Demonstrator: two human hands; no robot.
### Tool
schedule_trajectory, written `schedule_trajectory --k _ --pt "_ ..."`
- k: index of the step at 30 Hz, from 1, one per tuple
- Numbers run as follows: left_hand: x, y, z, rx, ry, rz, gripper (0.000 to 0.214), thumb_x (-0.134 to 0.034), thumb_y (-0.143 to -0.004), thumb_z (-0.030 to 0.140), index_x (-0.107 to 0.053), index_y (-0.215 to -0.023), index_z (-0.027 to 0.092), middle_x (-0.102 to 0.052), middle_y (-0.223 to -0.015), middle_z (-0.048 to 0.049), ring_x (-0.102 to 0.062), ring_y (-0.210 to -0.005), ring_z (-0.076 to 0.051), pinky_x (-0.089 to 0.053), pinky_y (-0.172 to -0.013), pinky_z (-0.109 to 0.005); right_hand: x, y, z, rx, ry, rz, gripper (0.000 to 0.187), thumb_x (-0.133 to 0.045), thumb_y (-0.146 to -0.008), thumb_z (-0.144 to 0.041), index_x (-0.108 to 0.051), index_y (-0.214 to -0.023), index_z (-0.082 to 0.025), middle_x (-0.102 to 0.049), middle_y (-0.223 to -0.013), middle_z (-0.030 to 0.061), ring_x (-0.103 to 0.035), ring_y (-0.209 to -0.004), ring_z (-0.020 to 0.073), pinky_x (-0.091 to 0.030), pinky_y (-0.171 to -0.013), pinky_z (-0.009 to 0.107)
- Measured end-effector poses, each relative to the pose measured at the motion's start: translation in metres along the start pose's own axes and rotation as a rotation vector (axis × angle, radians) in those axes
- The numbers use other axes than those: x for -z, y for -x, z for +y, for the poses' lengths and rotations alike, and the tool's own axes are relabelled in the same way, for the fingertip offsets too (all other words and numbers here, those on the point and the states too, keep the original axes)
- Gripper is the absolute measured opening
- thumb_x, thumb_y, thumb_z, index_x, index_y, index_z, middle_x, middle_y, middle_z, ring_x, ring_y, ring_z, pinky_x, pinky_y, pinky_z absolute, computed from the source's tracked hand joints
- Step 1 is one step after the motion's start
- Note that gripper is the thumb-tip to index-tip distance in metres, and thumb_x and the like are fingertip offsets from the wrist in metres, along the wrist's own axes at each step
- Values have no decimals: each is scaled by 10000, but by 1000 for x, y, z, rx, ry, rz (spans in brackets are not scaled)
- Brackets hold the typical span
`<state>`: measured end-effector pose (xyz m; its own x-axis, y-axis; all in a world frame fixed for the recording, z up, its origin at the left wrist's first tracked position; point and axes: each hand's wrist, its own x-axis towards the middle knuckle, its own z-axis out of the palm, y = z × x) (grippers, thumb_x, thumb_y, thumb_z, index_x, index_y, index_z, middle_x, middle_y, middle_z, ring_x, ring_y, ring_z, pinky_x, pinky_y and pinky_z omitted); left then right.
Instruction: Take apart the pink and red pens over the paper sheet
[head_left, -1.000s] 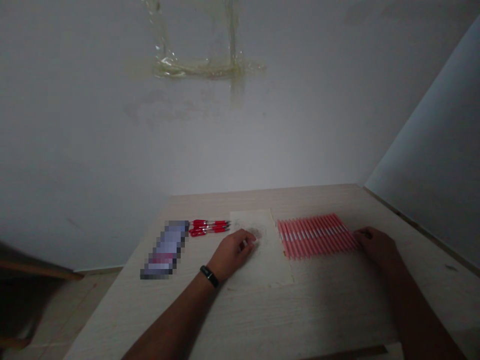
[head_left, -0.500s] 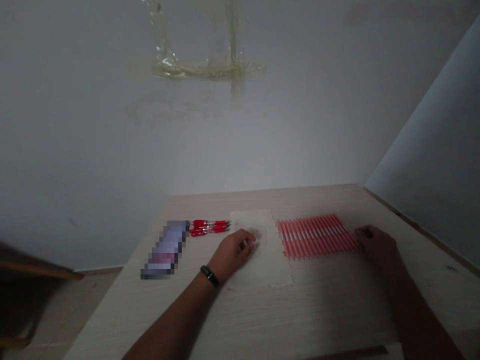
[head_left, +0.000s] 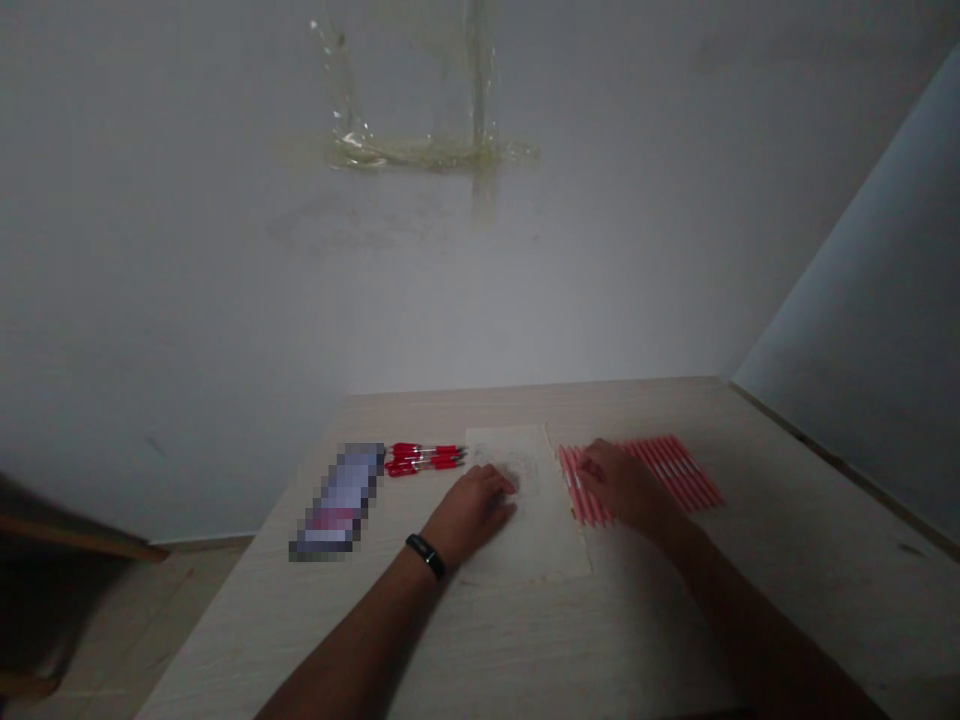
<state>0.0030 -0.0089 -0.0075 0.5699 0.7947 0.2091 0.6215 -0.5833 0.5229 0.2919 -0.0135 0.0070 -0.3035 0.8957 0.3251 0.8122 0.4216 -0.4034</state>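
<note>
My left hand (head_left: 474, 508) rests palm down on the left edge of a sheet of paper (head_left: 534, 520), fingers loosely curled, holding nothing that I can see. My right hand (head_left: 622, 484) lies over the left part of a row of several pink pens (head_left: 675, 468) laid side by side on the table. Its fingers curl down onto the leftmost pens, and I cannot see whether one is gripped. A black band circles my left wrist (head_left: 425, 555).
A small bunch of red pens (head_left: 424, 457) lies left of the paper, beside a blurred flat box (head_left: 337, 498). The wooden table (head_left: 525, 640) meets a white wall behind and a panel at the right. Floor shows past the table's left edge.
My right hand has moved from the right end of the pink pen row to its left end. My left hand stays on the paper. The view has shifted slightly.
</note>
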Motion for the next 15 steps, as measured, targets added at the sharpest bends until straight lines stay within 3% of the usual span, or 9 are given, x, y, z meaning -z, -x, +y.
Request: schedule_trajectory --k 3,6,10,15 --pt "-1 0 -4 8 -20 -19 264 -687 -799 163 -678 -1057 218 -645 -1101 -71 -590 -1050 -236 -480 -937 -359 -7 -24 -34 61 -39 -102 134 -501 -955 -231 -613 -889 -197 -620 -855 21 -576 -712 136 -402 -676 251" --pt "-2 0 -7 18 -37 -22 322 -696 -768 127 -684 -1074 225 -641 -1119 -70 -584 -1073 -238 -474 -972 -366 -18 -41 -50 135 -43 -154 93 -562 -941 -236 -643 -933 -192 -637 -906 33 -599 -829 158 -417 -749 261" --pt "0 0 -8 14 -53 -21 311 -679 -786 131 -686 -1079 234 -645 -1097 -64 -589 -1062 -229 -478 -972 -356 -39 -41 -46 140 -74 -172 70 -602 -905 -176 -654 -950 -184 -658 -932 38 -607 -886 168 -423 -805 274" --pt "6 1 -8 43 -93 21 211 -651 -856 224 -686 -1064 226 -645 -1076 -75 -607 -1017 -221 -491 -933 -339 -50 -29 -30 112 -171 -229 73 -617 -880 -159 -669 -925 -182 -662 -888 30 -608 -808 153 -426 -739 254"
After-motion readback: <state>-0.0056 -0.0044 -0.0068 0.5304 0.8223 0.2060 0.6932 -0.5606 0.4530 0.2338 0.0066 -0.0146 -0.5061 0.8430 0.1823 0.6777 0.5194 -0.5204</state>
